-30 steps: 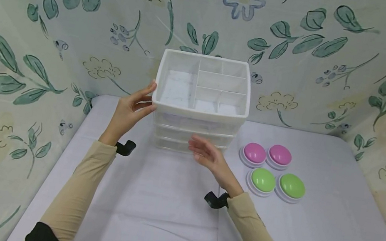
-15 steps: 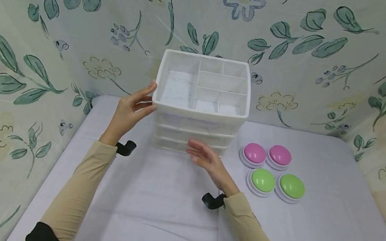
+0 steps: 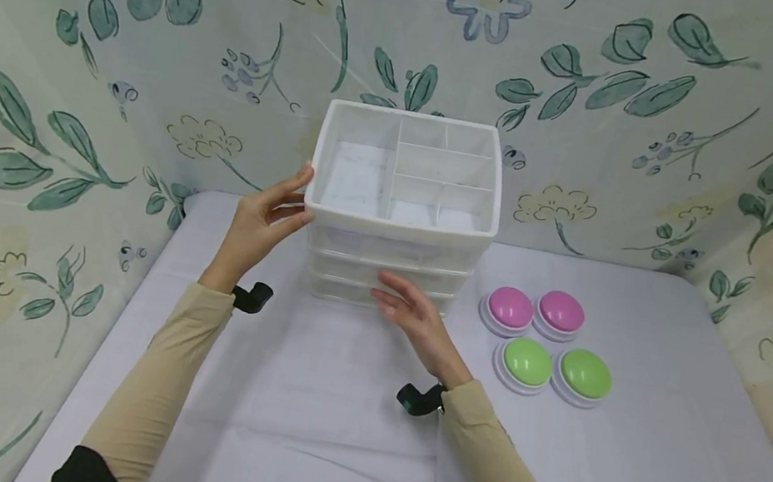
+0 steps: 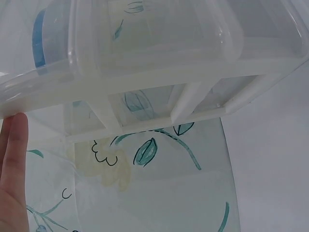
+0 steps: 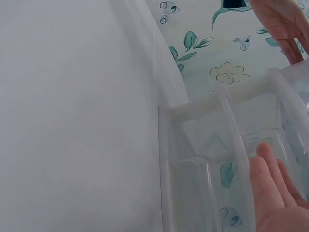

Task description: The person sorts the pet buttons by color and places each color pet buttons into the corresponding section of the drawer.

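Note:
A white plastic drawer organizer (image 3: 397, 224) stands at the back middle of the table. Its top tray is split into compartments, above several see-through drawers (image 3: 392, 276). My left hand (image 3: 259, 222) rests its fingertips on the organizer's left side, just below the top rim. In the left wrist view, extended fingers (image 4: 15, 154) lie against the side frame. My right hand (image 3: 419, 324) is in front of the lower drawers, fingers extended toward them with nothing held. From the right wrist, the right hand (image 5: 277, 193) overlaps the clear drawer fronts (image 5: 198, 159).
Right of the organizer sit two pink-topped (image 3: 510, 306) and two green-topped (image 3: 527, 360) round domes on white bases. A white cloth (image 3: 331, 401) covers the table. Floral fabric (image 3: 597, 156) hangs behind and at both sides.
My right hand has shifted slightly left in front of the drawers, dipping and then rising a little. The left hand and the organizer have stayed in place.

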Tool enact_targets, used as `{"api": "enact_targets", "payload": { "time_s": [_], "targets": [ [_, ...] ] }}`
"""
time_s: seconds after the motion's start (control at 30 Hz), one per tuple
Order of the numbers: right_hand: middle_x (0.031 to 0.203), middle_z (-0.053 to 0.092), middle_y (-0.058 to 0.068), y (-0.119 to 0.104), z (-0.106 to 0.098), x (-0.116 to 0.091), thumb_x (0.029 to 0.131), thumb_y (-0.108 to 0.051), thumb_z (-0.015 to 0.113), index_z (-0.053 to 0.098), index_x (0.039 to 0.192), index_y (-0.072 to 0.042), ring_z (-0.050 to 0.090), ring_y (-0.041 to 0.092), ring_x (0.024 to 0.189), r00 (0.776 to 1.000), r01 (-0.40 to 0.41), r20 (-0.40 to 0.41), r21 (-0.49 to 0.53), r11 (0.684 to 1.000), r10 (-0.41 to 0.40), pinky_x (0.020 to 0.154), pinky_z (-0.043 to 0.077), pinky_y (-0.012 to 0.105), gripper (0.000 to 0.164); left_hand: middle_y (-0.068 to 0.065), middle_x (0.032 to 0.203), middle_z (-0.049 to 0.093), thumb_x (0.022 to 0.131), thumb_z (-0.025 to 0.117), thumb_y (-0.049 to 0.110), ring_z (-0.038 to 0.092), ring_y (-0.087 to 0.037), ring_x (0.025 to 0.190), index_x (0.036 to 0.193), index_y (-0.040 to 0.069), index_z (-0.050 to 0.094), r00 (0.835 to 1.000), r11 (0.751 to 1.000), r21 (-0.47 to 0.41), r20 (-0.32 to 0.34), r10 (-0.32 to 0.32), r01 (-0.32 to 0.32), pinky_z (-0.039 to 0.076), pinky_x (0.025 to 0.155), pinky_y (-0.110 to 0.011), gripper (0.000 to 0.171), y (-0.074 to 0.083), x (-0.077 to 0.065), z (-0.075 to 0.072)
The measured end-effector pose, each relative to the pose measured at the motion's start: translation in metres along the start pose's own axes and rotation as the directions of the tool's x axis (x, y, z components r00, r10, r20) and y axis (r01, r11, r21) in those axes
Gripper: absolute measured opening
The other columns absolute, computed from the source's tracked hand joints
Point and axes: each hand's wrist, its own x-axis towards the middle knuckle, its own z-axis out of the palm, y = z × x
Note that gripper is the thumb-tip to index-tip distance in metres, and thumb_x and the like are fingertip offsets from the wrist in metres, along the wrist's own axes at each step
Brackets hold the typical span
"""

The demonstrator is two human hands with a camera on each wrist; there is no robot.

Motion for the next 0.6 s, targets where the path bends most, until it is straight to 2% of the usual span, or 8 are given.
{"api": "enact_targets", "payload": {
  "time_s": [0.27,0.43,0.6],
  "targets": [
    [0.148,0.027,0.029,0.001,0.001,-0.004,0.093,0.009,0.048,0.031,0.144,0.009,0.036,0.042,0.131,0.999,0.040,0.023,0.037,0.999,-0.040,0.111,0.033,0.044,0.053,-0.015,0.144,0.041,0.086,0.064,-0.011,0.058,-0.031,0.108,0.136,-0.007,0.046,1.000,1.000,0.002,0.004,-0.004,0.004,0.051,0.094,-0.044,0.054,0.005,0.000,0.000],
    [0.148,0.029,0.028,0.000,0.003,-0.008,0.093,0.008,0.048,0.031,0.144,0.008,0.036,0.042,0.132,0.999,0.033,0.032,0.026,0.999,-0.033,0.112,0.033,0.042,0.053,-0.013,0.144,0.041,0.086,0.064,-0.011,0.058,-0.031,0.108,0.136,-0.007,0.046,1.000,1.000,-0.002,-0.002,0.000,0.000,0.051,0.094,-0.045,0.054,0.003,0.000,0.000],
    [0.148,0.029,0.027,-0.001,0.004,-0.012,0.093,0.008,0.048,0.031,0.144,0.007,0.035,0.041,0.132,0.999,0.016,0.034,0.026,1.000,-0.017,0.112,0.033,0.042,0.054,-0.013,0.144,0.042,0.086,0.064,-0.012,0.059,-0.026,0.108,0.136,-0.007,0.046,1.000,1.000,-0.013,-0.001,0.000,0.000,0.052,0.094,-0.041,0.054,0.004,0.000,0.000]
  ]
}}
